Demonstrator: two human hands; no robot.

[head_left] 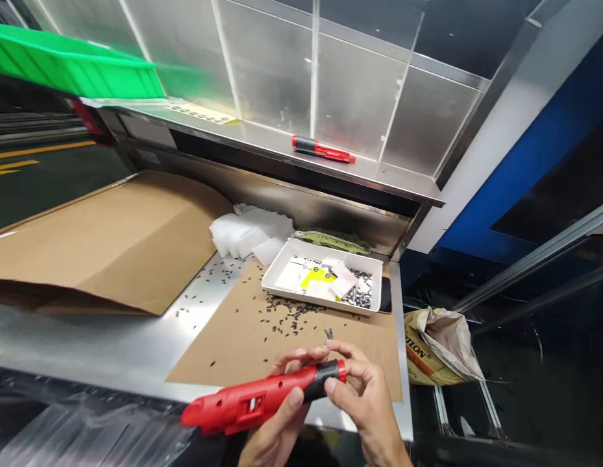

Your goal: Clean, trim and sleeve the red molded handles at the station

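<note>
Stainless steel counter [77, 337] across the lower frame, under a steel shelf [223, 126] with upright clear panels behind it; a green plastic crate [67, 65] at the shelf's far left end, tilted and blurred. Wide cardboard sheet [111, 246] over the counter's left part, a kraft paper sheet [291, 353] to its right. On the paper, a white tray [311, 298] holding white and yellow slips among black pellets, with more black pellets [286, 311] strewn over paper and steel. Crumpled white sheets [247, 230] and a green packet [333, 241] just behind the tray. Beyond the counter's right edge, a printed woven sack [442, 347], slumped open. Up on the shelf, a second red tool [323, 149], lying well apart from the hands.

Held above the paper's near edge: a red casing [247, 402] with a black collar [323, 379]. Left hand [276, 428] wrapped around the body; right hand [364, 402] pinching the collar end between thumb and fingers. Grip closed from both sides, no gap at either hand. Step in hand, by judgement: close handling of the casing, calling for a steady two-handed hold. Near the fingertips, a tiny metal clip [328, 334] on the paper, untouched.
</note>
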